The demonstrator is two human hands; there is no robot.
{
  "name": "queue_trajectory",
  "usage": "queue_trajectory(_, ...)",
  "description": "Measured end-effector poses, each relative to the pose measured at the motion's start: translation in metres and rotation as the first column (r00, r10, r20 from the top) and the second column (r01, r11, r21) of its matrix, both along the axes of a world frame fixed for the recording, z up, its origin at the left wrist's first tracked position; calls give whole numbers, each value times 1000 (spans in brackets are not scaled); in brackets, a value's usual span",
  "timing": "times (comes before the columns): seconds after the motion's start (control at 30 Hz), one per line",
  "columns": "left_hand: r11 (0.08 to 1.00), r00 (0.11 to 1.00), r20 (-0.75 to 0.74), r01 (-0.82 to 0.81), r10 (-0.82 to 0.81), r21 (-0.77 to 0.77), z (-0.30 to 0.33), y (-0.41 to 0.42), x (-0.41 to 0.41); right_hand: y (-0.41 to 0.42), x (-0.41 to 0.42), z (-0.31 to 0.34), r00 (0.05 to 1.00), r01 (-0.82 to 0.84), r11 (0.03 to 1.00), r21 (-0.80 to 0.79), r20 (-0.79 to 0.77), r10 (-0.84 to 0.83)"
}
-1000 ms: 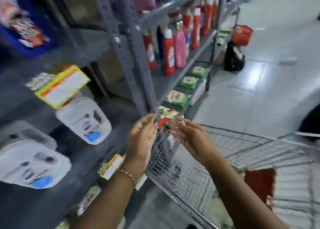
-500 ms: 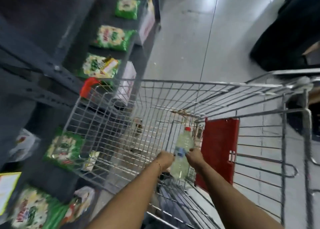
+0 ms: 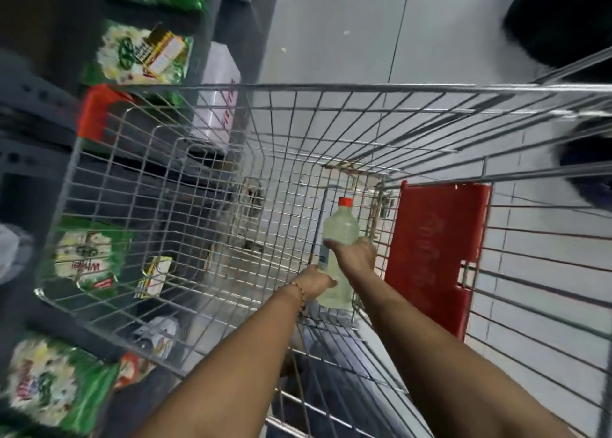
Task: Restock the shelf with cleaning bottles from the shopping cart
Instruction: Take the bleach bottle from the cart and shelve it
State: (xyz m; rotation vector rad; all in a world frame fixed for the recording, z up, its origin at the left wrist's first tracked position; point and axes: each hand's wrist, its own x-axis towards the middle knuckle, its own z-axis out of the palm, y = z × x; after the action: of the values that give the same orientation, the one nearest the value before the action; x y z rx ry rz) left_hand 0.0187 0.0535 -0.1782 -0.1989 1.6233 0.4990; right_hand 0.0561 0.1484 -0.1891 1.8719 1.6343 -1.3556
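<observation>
Reaching into the shopping cart [image 3: 331, 88], you clasp a pale cleaning bottle [image 3: 339, 235] with your right hand [image 3: 354, 255] round its middle and your left hand [image 3: 314, 283] lower down. Lift it straight up, clear of the wire rim, before turning to the shelf [image 3: 39, 132]

A second ago both hands were up at the shelf upright; now they reach down into the shopping cart [image 3: 205, 88]. Since half a second ago the right hand [image 3: 352, 255] has climbed onto the clear bottle [image 3: 341, 230] below its red cap, while the left hand [image 3: 314, 283] grips lower down.
</observation>
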Motion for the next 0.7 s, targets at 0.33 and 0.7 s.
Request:
queue_trajectory(0.33,988,990,114,68,-84,136,38,-4,-26,26,-2,17,944,-119,982,-145,-324,67)
queue_trajectory(0.7,721,906,272,-423,325,549,245,-74,-75,24,-82,252,589,-465,767,-443,-802,-106)
